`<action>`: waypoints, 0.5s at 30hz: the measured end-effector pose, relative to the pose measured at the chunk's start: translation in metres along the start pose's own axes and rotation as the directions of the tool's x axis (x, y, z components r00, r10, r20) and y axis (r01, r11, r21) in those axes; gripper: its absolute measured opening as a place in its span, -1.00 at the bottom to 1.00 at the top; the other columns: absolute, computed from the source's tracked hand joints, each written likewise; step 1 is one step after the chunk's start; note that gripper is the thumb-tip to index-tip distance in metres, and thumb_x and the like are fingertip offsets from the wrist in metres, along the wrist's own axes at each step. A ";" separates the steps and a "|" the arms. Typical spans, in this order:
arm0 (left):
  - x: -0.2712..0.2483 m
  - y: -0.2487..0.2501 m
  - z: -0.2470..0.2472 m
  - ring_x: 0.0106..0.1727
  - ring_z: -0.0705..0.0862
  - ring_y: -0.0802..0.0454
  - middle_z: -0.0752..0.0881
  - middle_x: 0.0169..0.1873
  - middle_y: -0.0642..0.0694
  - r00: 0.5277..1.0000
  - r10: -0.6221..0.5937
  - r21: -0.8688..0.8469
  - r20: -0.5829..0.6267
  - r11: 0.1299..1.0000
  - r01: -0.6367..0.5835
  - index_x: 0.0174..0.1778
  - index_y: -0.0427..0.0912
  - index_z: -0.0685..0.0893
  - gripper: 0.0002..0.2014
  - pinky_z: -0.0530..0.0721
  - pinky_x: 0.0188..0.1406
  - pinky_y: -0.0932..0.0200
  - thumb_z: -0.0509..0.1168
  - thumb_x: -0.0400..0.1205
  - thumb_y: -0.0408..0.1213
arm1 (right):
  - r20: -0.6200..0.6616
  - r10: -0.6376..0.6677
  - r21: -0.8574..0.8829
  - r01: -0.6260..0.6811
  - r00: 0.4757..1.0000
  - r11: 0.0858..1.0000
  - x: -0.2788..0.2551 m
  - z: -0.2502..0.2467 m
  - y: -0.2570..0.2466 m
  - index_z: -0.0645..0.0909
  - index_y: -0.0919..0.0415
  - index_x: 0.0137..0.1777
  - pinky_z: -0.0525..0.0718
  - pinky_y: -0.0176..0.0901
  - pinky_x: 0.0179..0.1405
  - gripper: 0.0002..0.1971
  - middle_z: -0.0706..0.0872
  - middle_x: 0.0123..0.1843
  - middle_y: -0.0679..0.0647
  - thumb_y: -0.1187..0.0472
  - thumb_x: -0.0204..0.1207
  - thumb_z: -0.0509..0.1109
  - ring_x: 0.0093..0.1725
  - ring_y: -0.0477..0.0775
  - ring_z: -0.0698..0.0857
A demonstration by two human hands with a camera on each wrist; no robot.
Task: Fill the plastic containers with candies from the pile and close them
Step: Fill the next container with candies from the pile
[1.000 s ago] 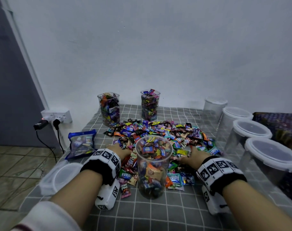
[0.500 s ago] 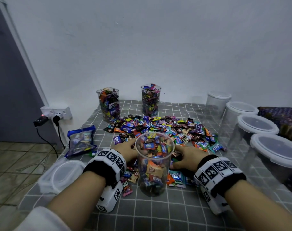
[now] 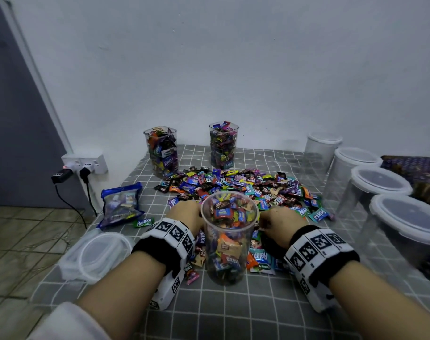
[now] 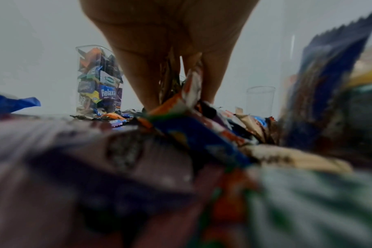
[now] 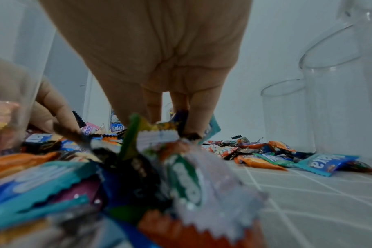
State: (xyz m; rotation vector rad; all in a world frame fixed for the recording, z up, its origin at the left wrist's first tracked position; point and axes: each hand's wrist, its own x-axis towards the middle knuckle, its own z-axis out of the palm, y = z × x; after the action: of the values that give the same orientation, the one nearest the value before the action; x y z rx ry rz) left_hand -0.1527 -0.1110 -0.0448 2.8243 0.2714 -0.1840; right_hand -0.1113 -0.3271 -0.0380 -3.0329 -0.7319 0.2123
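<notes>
A clear open container, filled with candies almost to its rim, stands in front of me on the grey checked cloth. The candy pile spreads behind and around it. My left hand is in the pile just left of the container's rim, fingers pointing down and curled, with wrappers pinched between the fingers. My right hand sits just right of the container, its fingers curled down round several candies. Both sets of fingertips are hidden among the wrappers.
Two open containers full of candies stand at the back by the wall. Several empty lidded containers line the right side. A loose lid and a blue candy bag lie at the left, near the cloth's edge.
Both hands have drawn back from farther out in the pile to the sides of the container's rim and closed in on candies. The head view has tilted up.
</notes>
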 end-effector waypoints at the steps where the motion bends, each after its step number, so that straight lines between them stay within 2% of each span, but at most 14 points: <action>1: -0.001 0.001 0.000 0.08 0.68 -0.14 0.76 0.02 -0.15 1.000 -0.003 -0.005 -0.014 1.000 0.003 0.07 -0.14 0.76 -0.77 0.64 0.15 -0.01 0.26 0.61 -0.17 | -0.007 0.008 0.012 -0.008 1.000 1.000 0.000 -0.001 0.000 0.64 0.12 0.11 0.55 -0.16 0.07 -0.82 0.65 0.16 0.11 0.24 0.59 0.26 0.16 0.12 0.63; 5: -0.004 0.003 -0.002 0.05 0.69 -0.12 0.77 -0.02 -0.12 0.997 -0.010 -0.059 -0.081 0.998 0.006 -0.01 -0.10 0.77 -0.81 0.66 0.08 0.02 0.25 0.62 -0.21 | -0.017 0.040 0.072 -0.039 0.999 0.997 -0.004 -0.004 0.000 0.66 0.15 0.08 0.57 -0.12 0.11 -0.80 0.66 0.14 0.11 0.32 0.57 0.23 0.16 0.12 0.63; 11: -0.016 0.007 -0.007 0.01 0.68 -0.08 0.76 -0.02 -0.06 0.970 -0.014 -0.115 -0.242 0.993 -0.014 0.00 -0.02 0.77 -0.77 0.56 -0.16 0.16 0.22 0.64 -0.09 | -0.117 0.084 0.181 -0.062 0.990 0.982 -0.008 -0.008 0.002 0.68 0.16 0.04 0.58 -0.12 0.13 -0.83 0.67 0.12 0.10 0.29 0.55 0.28 0.14 0.11 0.62; 15: -0.021 0.009 -0.009 0.03 0.67 -0.10 0.76 -0.03 -0.06 0.957 -0.017 -0.202 -0.290 0.978 -0.043 -0.02 -0.06 0.76 -0.78 0.63 -0.02 0.08 0.23 0.62 -0.11 | -0.237 0.109 0.259 -0.045 0.965 0.965 -0.014 -0.010 0.006 0.69 0.12 0.01 0.50 -0.19 0.10 -0.87 0.61 0.04 0.03 0.24 0.57 0.31 0.14 0.08 0.61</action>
State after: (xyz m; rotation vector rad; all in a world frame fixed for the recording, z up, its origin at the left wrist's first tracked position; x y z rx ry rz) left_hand -0.1706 -0.1199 -0.0308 2.6373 0.3150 0.2518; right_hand -0.1193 -0.3384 -0.0264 -2.7777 -0.5225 -0.0723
